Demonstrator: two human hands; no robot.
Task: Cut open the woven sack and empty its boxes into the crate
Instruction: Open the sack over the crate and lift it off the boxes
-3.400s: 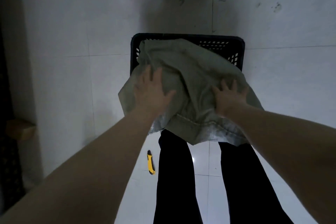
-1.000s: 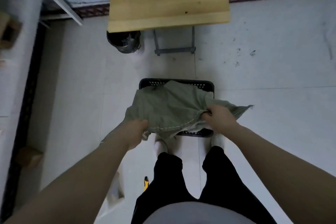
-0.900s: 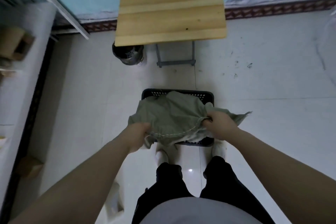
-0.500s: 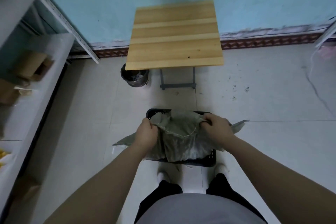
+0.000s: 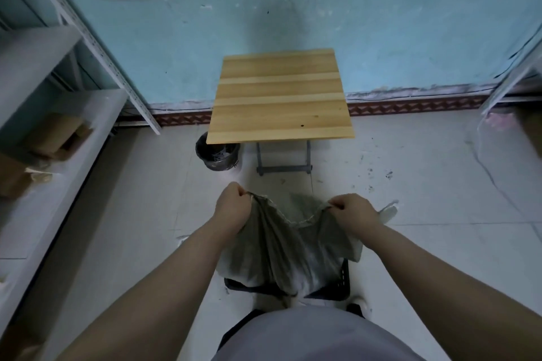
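The grey-green woven sack (image 5: 281, 246) hangs upside down between my hands, its stitched bottom seam stretched at the top. My left hand (image 5: 232, 206) is shut on the seam's left corner and my right hand (image 5: 353, 208) on its right corner. The sack's lower end drops into the black plastic crate (image 5: 341, 283) on the floor by my feet. The sack covers most of the crate, so only its near rim and right wall show. No boxes are visible.
A small wooden folding table (image 5: 280, 97) stands against the blue wall ahead. A black bin (image 5: 217, 152) sits by its left leg. White metal shelving (image 5: 50, 114) with cardboard boxes runs along the left. White tiled floor lies on both sides.
I have stood up and lifted the sack higher. My hands went from lying flat on it to gripping the seam corners, and they have moved apart, so the sack hangs upright over the crate.
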